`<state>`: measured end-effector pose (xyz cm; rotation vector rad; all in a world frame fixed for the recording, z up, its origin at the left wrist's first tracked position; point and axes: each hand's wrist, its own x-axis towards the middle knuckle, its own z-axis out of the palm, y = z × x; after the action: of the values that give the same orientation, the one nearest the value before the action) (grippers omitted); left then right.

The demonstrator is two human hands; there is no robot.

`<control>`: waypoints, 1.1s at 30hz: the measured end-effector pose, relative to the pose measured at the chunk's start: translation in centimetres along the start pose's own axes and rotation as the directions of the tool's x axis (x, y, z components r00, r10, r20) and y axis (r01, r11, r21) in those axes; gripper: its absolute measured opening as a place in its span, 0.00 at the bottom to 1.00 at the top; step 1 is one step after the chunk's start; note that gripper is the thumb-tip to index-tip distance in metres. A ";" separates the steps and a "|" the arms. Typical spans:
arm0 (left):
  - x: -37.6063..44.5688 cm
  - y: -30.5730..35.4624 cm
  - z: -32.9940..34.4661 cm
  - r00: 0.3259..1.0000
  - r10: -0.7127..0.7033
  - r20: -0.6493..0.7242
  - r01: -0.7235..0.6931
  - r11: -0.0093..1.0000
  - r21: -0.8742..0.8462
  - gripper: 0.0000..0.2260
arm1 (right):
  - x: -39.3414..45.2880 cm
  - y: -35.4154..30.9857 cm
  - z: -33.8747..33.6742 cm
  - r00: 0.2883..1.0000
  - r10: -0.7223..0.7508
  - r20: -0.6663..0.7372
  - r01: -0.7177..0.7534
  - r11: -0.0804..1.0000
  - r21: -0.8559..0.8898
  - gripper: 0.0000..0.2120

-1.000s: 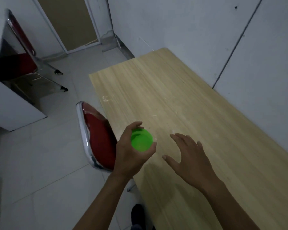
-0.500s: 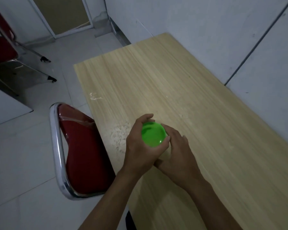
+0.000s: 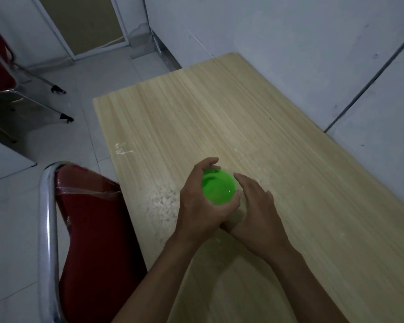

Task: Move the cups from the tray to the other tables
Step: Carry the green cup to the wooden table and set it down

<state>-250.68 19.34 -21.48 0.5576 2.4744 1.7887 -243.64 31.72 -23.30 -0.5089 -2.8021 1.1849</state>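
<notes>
Head view: we've got the green cup (image 3: 219, 190) wrapped in our left hand (image 3: 202, 203), fingers curled round its wall, probably to steady it for setting down on the wooden table (image 3: 289, 183). Our right hand (image 3: 257, 213) lies straight-fingered against its right side, apparently steadying. No tray in sight.

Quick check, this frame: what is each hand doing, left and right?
Left hand: fingers and thumb curled round the green cup, gripping it.
Right hand: fingers fairly straight, resting against the cup's side; open, not gripping.
</notes>
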 end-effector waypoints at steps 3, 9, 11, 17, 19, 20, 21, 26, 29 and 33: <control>1.0 -1.0 0.6 1.000 -0.006 0.002 0.006 1.000 0.011 0.33 | 1.1 1.5 0.3 1.000 0.013 0.015 -0.011 0.996 -0.085 0.54; 2.5 -2.5 1.9 1.000 0.005 -0.012 -0.005 1.000 0.007 0.33 | 2.5 3.3 0.9 0.999 0.028 0.030 -0.024 0.991 -0.132 0.54; 3.1 -2.6 2.4 1.000 0.014 -0.020 -0.014 1.000 0.000 0.33 | 2.8 3.6 1.0 0.999 0.029 0.025 -0.025 0.992 -0.123 0.53; 4.3 -2.8 3.6 0.998 0.044 -0.044 -0.044 0.999 0.003 0.34 | 3.1 3.7 0.6 1.000 0.002 -0.030 -0.005 0.996 -0.090 0.46; 4.4 -2.8 3.8 0.999 0.030 -0.040 -0.030 1.000 0.005 0.35 | 3.3 3.6 0.6 0.999 0.001 -0.035 -0.004 0.997 -0.081 0.43; 4.4 -2.8 3.8 1.000 0.012 -0.022 -0.012 1.000 0.008 0.37 | 3.4 3.7 0.6 1.000 0.003 -0.027 -0.005 0.997 -0.077 0.42; 4.3 -2.8 3.6 1.000 -0.005 0.005 0.005 1.000 0.011 0.40 | 3.5 3.7 0.6 1.000 0.007 -0.012 -0.008 0.997 -0.082 0.42; 2.5 -4.9 0.4 0.997 -0.076 -0.022 0.077 0.997 0.011 0.31 | 3.4 3.6 0.8 0.998 0.053 -0.039 -0.053 0.998 -0.014 0.54; 0.5 -6.9 -2.0 0.983 -0.182 -0.007 0.170 0.904 0.392 0.32 | 3.5 2.7 0.7 0.995 0.053 -0.081 -0.040 0.988 0.151 0.55; -1.7 -8.5 -2.8 0.960 -0.262 0.104 0.117 0.705 0.700 0.34 | 4.5 1.6 1.1 0.993 0.029 -0.110 0.002 0.962 0.273 0.54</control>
<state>-252.00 13.91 -28.75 0.4355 2.8618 0.6385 -247.66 33.44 -25.50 -0.5536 -2.4899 1.4653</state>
